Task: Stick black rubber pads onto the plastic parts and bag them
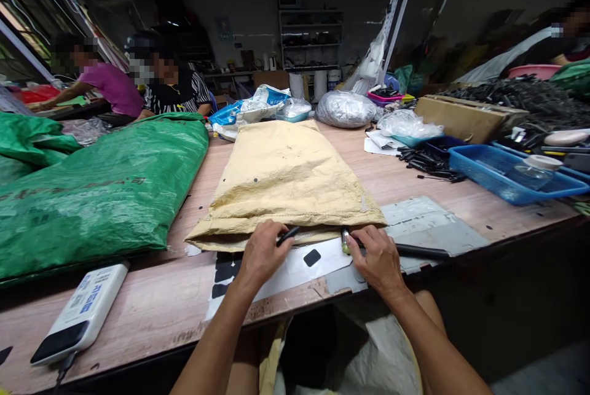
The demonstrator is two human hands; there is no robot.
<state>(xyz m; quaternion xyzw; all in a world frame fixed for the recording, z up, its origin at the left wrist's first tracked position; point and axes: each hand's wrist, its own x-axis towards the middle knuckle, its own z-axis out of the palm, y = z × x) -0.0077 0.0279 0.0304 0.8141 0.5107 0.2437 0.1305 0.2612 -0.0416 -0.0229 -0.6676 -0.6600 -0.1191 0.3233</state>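
Observation:
At the near edge of the table, my left hand (263,255) is closed around a slim black piece (288,235), pen-like in shape. My right hand (377,258) grips a short tool-like item with a shiny metal and greenish end (345,241); its exact kind is unclear. A black rod (421,251) runs out to the right behind that hand, and whether it is the same item is hidden. Between the hands lies a white sheet (286,272) with black rounded stickers (312,257). Just beyond my fingers rests a tan woven sack (290,174), its open mouth facing me.
A bulging green sack (106,198) and a white power bank (83,312) with a cable lie left. To the right are a grey sheet (433,223), black pen-like parts (428,164) and a blue tray (488,177). Below the edge hangs an open pale sack (378,352). Several people sit farther off.

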